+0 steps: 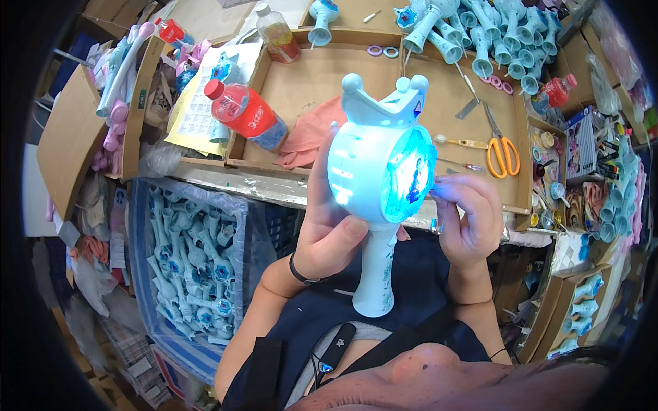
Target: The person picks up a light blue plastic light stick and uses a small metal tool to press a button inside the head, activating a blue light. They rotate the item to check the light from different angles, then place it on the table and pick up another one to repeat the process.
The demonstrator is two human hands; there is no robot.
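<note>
A pale blue toy light wand (363,171) stands upright in front of my chest, its crown-shaped top uppermost and its clear round face lit bright blue. My left hand (329,236) is wrapped round the left side and lower part of the round head, with the thumb at the front above the handle. Beside the lit face, my right hand (471,216) has its fingers curled, and the thumb and forefinger are pinched together at the face's right edge. Whatever lies between those fingertips is too small or hidden to name. The handle hangs free below both hands.
Shallow cardboard trays (322,75) cover the bench, holding orange-handled scissors (504,152), a screwdriver (466,166), a pink cloth (315,133) and a red-capped bottle (248,116). Blue wand parts (480,31) pile up at the back right. A lined crate (240,253) of more parts stands left.
</note>
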